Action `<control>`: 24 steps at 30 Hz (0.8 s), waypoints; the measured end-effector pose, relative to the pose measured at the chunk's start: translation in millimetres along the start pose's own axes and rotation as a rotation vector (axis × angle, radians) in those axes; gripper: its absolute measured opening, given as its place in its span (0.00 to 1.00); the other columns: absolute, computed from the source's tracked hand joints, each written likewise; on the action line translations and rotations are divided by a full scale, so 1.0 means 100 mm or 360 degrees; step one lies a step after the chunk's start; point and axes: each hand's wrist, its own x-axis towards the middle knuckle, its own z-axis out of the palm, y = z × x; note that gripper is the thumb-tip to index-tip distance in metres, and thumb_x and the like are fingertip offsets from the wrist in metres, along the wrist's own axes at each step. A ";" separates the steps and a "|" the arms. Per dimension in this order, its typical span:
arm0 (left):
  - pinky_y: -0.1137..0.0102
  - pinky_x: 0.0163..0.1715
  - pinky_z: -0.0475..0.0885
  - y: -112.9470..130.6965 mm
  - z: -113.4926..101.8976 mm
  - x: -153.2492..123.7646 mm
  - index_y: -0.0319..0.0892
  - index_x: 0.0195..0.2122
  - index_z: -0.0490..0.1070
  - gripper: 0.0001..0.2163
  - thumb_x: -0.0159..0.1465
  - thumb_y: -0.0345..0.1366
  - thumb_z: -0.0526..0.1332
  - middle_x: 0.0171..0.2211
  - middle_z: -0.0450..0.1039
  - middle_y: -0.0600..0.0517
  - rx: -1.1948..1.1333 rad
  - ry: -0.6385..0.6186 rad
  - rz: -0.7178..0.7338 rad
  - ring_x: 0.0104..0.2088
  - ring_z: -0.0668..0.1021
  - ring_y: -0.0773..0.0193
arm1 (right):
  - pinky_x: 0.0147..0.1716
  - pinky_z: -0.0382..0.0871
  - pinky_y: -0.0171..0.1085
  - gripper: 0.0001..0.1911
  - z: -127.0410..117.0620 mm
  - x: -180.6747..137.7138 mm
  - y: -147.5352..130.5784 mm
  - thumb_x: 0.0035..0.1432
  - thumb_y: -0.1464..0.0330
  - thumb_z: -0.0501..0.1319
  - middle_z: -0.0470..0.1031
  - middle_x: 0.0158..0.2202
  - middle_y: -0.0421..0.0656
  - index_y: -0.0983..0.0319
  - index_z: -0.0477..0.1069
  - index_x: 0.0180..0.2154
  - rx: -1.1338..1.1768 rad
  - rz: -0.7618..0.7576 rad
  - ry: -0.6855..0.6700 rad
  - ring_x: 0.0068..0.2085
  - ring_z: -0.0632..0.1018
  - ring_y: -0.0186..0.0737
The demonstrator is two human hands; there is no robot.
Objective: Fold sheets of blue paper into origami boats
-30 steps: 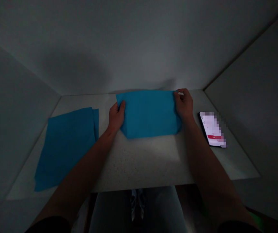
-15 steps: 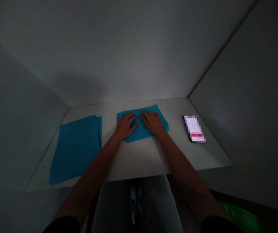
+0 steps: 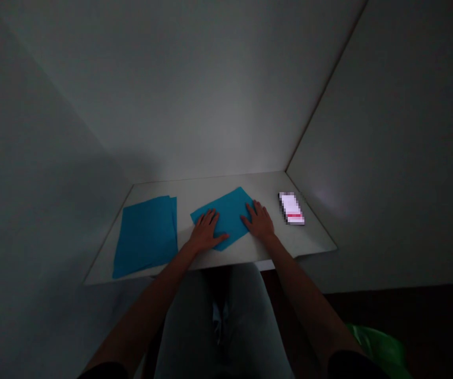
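Note:
A blue sheet of paper, which looks folded, lies turned at an angle on the white table. My left hand rests on its left side, fingers spread and thumb pointing right. On its right edge lies my right hand, flat with the fingers apart. Neither hand grips anything. Left of my hands is a stack of larger blue sheets, slightly offset at the right edge.
A phone with a lit, blurred screen lies at the table's right. Walls close in the table at the back and both sides. A green plastic thing is low at the right, beside my legs.
The blue paper has turned and now sits nearer the table's front edge. My hands have moved from its middle to its left and right sides. The camera view has shifted too.

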 end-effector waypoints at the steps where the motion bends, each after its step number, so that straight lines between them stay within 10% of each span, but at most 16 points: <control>1: 0.46 0.80 0.51 0.01 0.00 -0.10 0.36 0.80 0.57 0.43 0.73 0.61 0.60 0.81 0.52 0.35 0.0006 0.0011 0.0027 0.81 0.56 0.42 | 0.80 0.47 0.58 0.39 -0.02 -0.07 0.01 0.79 0.49 0.51 0.49 0.82 0.58 0.64 0.57 0.79 -0.0020 0.0015 -0.0025 0.82 0.54 0.59; 8: 0.43 0.79 0.52 0.06 -0.03 -0.82 0.40 0.81 0.55 0.56 0.60 0.70 0.69 0.81 0.52 0.34 0.0084 -0.0052 0.0369 0.80 0.57 0.36 | 0.80 0.45 0.59 0.38 -0.15 -0.29 -0.02 0.79 0.49 0.48 0.48 0.83 0.55 0.61 0.55 0.80 -0.0080 0.0023 -0.0127 0.82 0.53 0.56; 11: 0.44 0.78 0.54 0.21 0.00 -1.00 0.42 0.80 0.60 0.46 0.66 0.59 0.70 0.81 0.54 0.35 0.0079 0.0003 0.0288 0.80 0.59 0.38 | 0.80 0.42 0.58 0.39 -0.18 -0.27 -0.03 0.79 0.47 0.47 0.46 0.84 0.53 0.59 0.55 0.80 -0.0077 0.0009 -0.0182 0.83 0.51 0.54; 19: 0.39 0.77 0.54 0.53 -0.03 -0.94 0.49 0.64 0.79 0.23 0.68 0.35 0.67 0.74 0.70 0.42 -0.0277 0.0133 -0.0035 0.76 0.67 0.41 | 0.80 0.40 0.59 0.39 -0.19 -0.26 -0.03 0.79 0.47 0.48 0.45 0.84 0.49 0.57 0.53 0.81 -0.0089 0.0009 -0.0203 0.83 0.51 0.53; 24: 0.55 0.63 0.75 0.47 -0.03 -0.77 0.44 0.53 0.83 0.14 0.69 0.32 0.62 0.54 0.86 0.45 -0.0795 0.0205 -0.0189 0.56 0.84 0.51 | 0.80 0.41 0.58 0.38 -0.21 -0.27 -0.05 0.79 0.47 0.49 0.46 0.84 0.49 0.57 0.54 0.81 -0.0101 0.0018 -0.0196 0.83 0.51 0.52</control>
